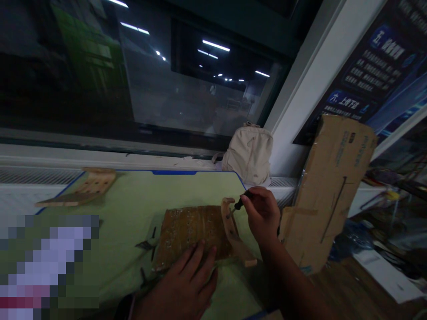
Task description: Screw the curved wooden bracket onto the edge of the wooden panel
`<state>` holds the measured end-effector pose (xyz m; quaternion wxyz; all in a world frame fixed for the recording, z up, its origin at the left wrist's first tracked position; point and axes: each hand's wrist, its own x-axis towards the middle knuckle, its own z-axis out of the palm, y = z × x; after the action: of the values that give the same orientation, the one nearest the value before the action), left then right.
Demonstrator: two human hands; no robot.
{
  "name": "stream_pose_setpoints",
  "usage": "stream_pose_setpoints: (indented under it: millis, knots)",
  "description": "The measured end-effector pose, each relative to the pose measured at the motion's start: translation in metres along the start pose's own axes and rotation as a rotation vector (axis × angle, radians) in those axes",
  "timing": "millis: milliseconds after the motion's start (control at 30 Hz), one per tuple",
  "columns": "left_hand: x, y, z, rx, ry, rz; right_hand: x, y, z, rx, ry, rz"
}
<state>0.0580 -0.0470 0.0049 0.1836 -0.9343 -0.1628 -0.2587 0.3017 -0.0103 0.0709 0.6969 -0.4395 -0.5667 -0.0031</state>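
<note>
A brown, glossy wooden board (196,224) lies flat on the pale green table. My left hand (188,284) rests on its near edge, fingers spread and lying flat. At the board's right end stands a curved wooden piece (230,229) with holes along it. My right hand (265,213) grips a black-handled screwdriver (239,204), its shaft slanting down to the curved piece near an upper hole. Whether the tip sits in a screw is too small to tell. Left of the board lie several small dark pieces (145,244), blurred.
Another curved wooden piece (96,182) with holes lies at the table's far left corner. Behind the green table (133,191) are a beige backpack (250,153) and a window (150,89). Upright cardboard (333,186) leans at the right. A pixelated patch hides the lower left.
</note>
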Motion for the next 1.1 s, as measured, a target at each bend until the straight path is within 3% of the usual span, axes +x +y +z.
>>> stream_pose_setpoints:
  millis: [100,200,333,467,600,700,900,1000,1100]
  knots:
    - [-0.001,0.001,-0.001,0.012,0.004,-0.006,-0.003,-0.003,-0.001,0.011,-0.127,-0.078]
    - [-0.001,0.001,0.0,0.015,0.026,0.003,-0.008,-0.004,0.001,0.062,-0.272,-0.035]
    - [-0.001,0.0,0.0,0.007,0.005,0.005,-0.006,0.0,0.002,0.052,-0.149,0.098]
    - [0.0,0.001,-0.004,0.0,0.002,0.005,0.003,0.0,-0.003,-0.116,0.009,0.039]
    - [0.0,0.001,-0.004,0.002,0.001,-0.008,0.003,-0.013,-0.005,-0.175,-0.204,-0.167]
    - [-0.001,0.0,-0.001,0.011,0.012,-0.003,-0.002,-0.017,-0.002,-0.144,-0.331,-0.19]
    - [0.0,-0.001,0.0,0.02,0.046,0.003,-0.001,0.002,-0.005,-0.234,-0.044,0.036]
    - [0.001,-0.001,-0.001,0.015,0.032,0.006,0.002,-0.001,-0.008,-0.279,-0.073,-0.09]
    - [0.0,-0.001,0.001,0.001,0.036,0.009,0.0,-0.013,-0.007,-0.228,-0.217,-0.27]
